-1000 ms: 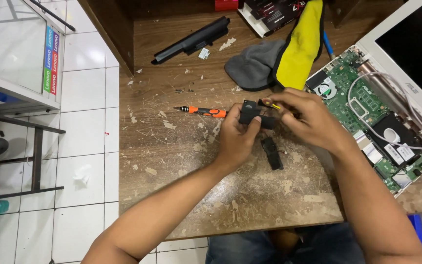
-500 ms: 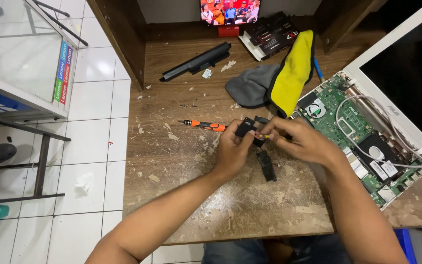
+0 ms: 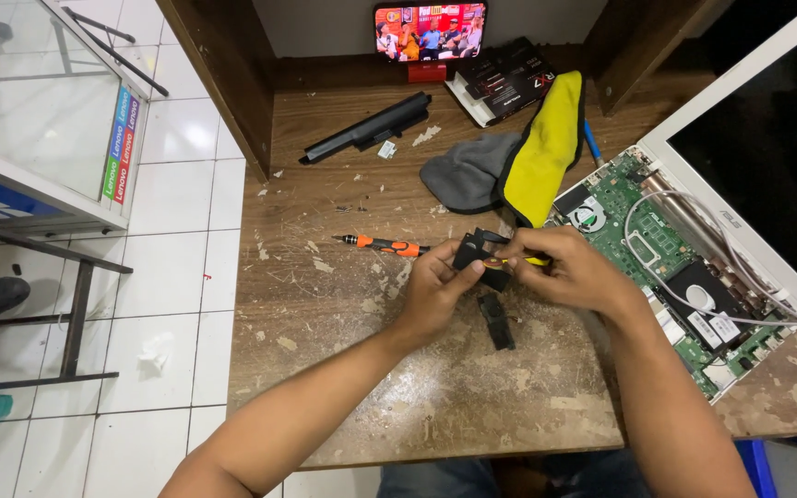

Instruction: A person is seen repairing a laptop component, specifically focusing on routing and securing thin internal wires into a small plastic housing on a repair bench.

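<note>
- Two bare hands meet over the middle of the scarred, paint-flecked wooden tabletop (image 3: 435,397), the forearms reaching in from the near edge.
- The left hand (image 3: 435,290) is closed around a small black plastic part (image 3: 474,254), thumb pressed on its near face.
- The right hand (image 3: 569,267) pinches a thin tool with a yellow-and-red handle (image 3: 514,262) whose tip meets the black part; its fingers are curled tight on the handle.
- The black part is held just above the tabletop, between both hands, not resting on the wood.
- Just below the hands, on the near side, a second narrow black rectangular piece (image 3: 496,320) lies flat on the tabletop.
- Just left of the left hand lies a slim screwdriver with an orange-and-black handle (image 3: 385,244), its tip pointing away from the hands.
- To the right of the right hand sits an opened white laptop (image 3: 740,166) with its green circuit board (image 3: 643,231) exposed, white cables looped over it.
- Beyond the hands lies a grey cloth (image 3: 468,175) with a yellow cloth (image 3: 541,152) draped over it.
- Farther left of those lies a long black bar-shaped battery pack (image 3: 366,140).
- Farthest off, at the back of the tabletop, lies a flat black box (image 3: 500,83), and beside it a phone with a lit screen (image 3: 430,30) is propped upright on a red stand.
</note>
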